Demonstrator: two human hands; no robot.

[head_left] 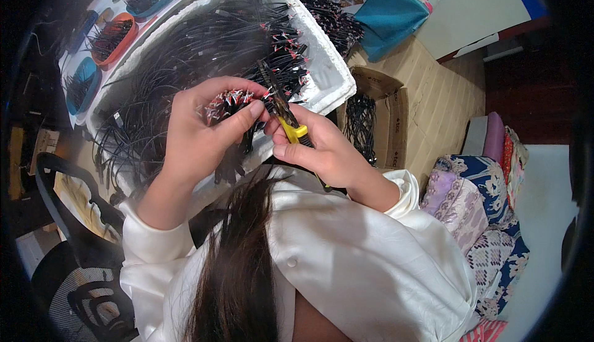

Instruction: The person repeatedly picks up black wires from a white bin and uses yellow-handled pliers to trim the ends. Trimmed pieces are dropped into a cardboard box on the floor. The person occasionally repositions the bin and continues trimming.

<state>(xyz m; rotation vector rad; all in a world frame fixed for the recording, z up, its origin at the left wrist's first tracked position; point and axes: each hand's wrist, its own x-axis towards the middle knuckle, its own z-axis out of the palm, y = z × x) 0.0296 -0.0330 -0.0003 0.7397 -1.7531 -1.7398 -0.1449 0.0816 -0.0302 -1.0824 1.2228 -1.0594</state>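
Note:
My left hand (209, 128) holds a bunch of black cables (230, 103) whose stripped ends show short red and white wires. Its thumb and forefinger pinch one cable end beside the jaws of a wire stripper or pliers (292, 130) with yellow and black handles. Those handles are gripped by my right hand (320, 149), with the dark jaws pointing up and to the left. Both hands are over the near edge of a white foam box (332, 70), which holds a large heap of black cables (199, 40), many with red and white wire ends at the right side.
Orange (131, 40) and blue (95, 82) baskets of small cables stand at the upper left. A cardboard box (394, 124) with black cables is on the floor at the right. More cables (332, 19) lie behind the foam box. Folded fabrics (464, 202) are piled at the right, a black chair (93, 277) at lower left.

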